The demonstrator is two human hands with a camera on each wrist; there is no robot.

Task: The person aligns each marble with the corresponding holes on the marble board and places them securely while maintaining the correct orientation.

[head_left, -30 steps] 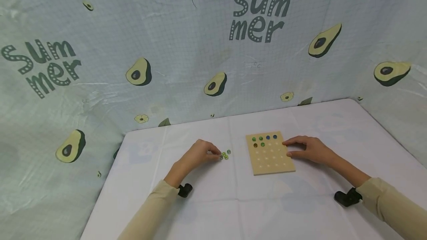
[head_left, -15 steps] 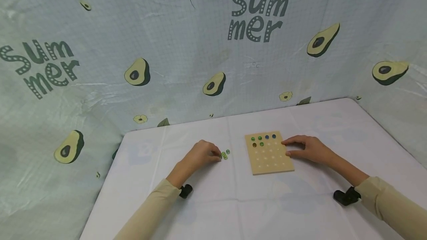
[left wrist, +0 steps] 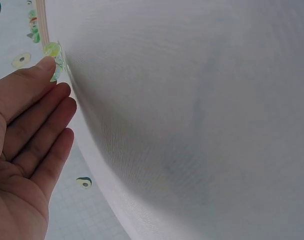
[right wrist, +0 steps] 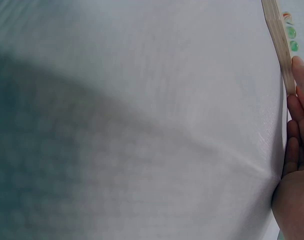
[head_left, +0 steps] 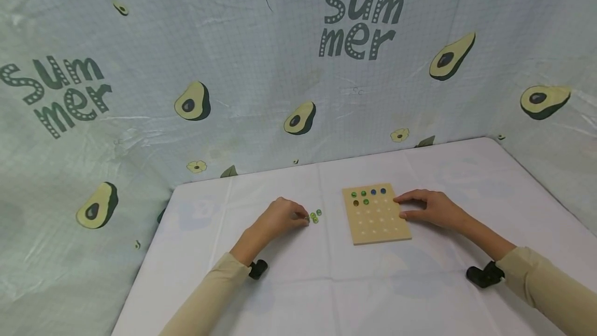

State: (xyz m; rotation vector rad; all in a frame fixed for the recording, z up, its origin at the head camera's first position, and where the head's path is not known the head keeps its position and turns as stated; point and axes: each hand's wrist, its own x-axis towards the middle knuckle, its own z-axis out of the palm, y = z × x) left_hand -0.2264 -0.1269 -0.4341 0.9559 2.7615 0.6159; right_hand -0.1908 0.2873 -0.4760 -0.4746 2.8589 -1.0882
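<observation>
Green glassy marbles [head_left: 313,215] looked slippery, best taken mid-girth; our left hand [head_left: 280,217] pinched one, our right hand [head_left: 434,208], fingers parted, touched the right edge of the board [head_left: 377,226].

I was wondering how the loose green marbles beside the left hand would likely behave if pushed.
The loose green marbles look round, so they would probably roll readily at a push. Their glossy, glass-like look suggests they may be slippery to pinch. Creases in the white table covering might slow or steer them slightly.
</observation>
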